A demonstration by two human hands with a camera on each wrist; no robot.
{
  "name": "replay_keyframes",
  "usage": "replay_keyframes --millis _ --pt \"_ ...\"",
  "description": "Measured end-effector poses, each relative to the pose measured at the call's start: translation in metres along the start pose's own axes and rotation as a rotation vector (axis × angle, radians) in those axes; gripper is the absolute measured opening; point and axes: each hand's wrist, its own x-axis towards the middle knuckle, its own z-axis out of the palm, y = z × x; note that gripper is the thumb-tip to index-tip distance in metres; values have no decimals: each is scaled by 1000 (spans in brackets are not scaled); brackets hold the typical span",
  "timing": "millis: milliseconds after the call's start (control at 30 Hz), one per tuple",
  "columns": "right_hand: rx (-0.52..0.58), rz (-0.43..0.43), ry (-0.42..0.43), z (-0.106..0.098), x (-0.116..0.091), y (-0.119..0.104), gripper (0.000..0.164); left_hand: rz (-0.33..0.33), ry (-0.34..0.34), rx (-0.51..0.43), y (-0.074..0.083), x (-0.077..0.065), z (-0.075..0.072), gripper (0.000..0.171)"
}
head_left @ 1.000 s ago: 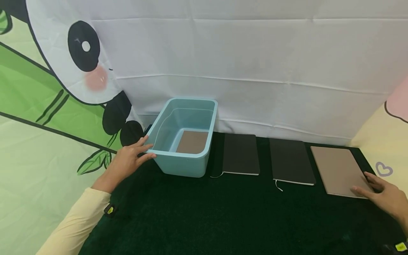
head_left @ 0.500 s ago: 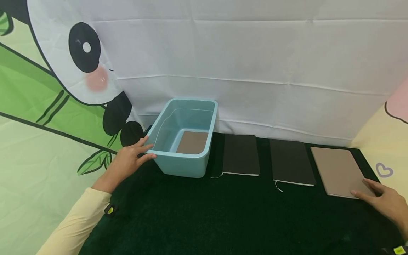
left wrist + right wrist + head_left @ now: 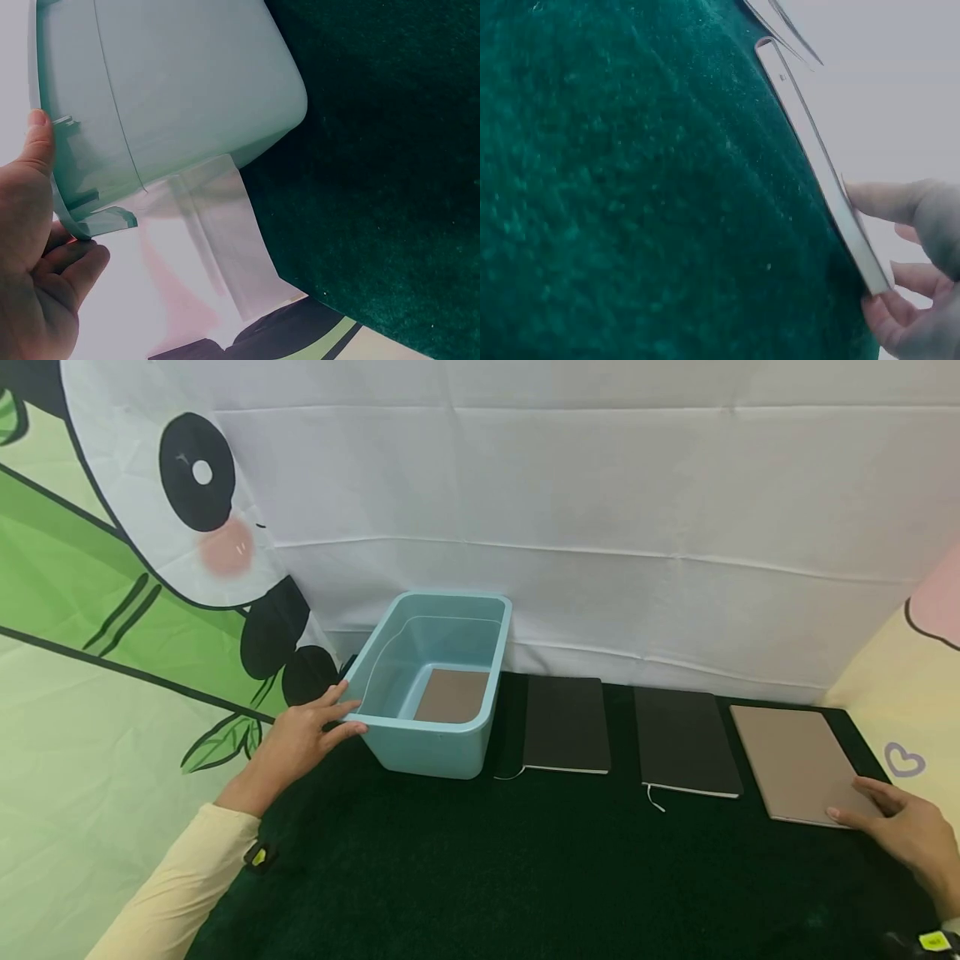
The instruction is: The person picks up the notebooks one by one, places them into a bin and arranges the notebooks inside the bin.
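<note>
Where the printed backdrop [image 3: 67,693] fills the left side of the head view, a pale yellow sleeve [image 3: 180,877] enters at lower L, w/ a small black device [image 3: 258,857] at the cuff. L hand [image 3: 296,739], L of centre: grip narrow, holding the near-L corner of the rim of the blue bin [image 3: 427,743]; L wrist view confirms thumb and fingers about the edge. Bin stands upright L of centre on the dark green worktop [image 3: 525,877], nr the white backdrop [image 3: 562,485]. Flat brown item [image 3: 452,696] lies inside on bin floor. Just R of bin, nr centre: first black notebook [image 3: 566,724], flat, w/ white ribbon [image 3: 512,776] at its near-L corner. Next, R of centre: second black notebook [image 3: 686,742], flat, ribbon likewise. Far R: brown notebook [image 3: 802,764], on worktop, apart from second black one. R hand [image 3: 911,835], lower R of frame: grip narrow, pinching brown notebook at its near-R corner; R wrist view shows thumb on cover, fingertips at the underside. Lift, if any: cannot tell.
</note>
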Motion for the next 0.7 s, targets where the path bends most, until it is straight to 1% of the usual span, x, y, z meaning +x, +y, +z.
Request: replay_keyframes --millis 67,167,333,433,567,633,700 --pt "6 14 5 0 2 -1 88 2 4 2 0 0 0 45" --pt "-29 29 4 -2 4 -5 91 6 11 3 -1 0 1 45" --pt "-56 58 -34 -5 7 -12 96 6 14 2 -2 -2 0 44" --pt "-24 40 -92 -8 11 -11 99 5 14 2 -2 -2 0 44" --pt "46 10 -184 -15 19 -5 99 8 14 4 -2 -2 -1 44" --pt "66 17 -229 -18 23 -1 101 9 13 3 -2 -2 -1 44" --pt "63 26 -273 -22 28 3 104 8 9 4 -2 -3 -1 44"
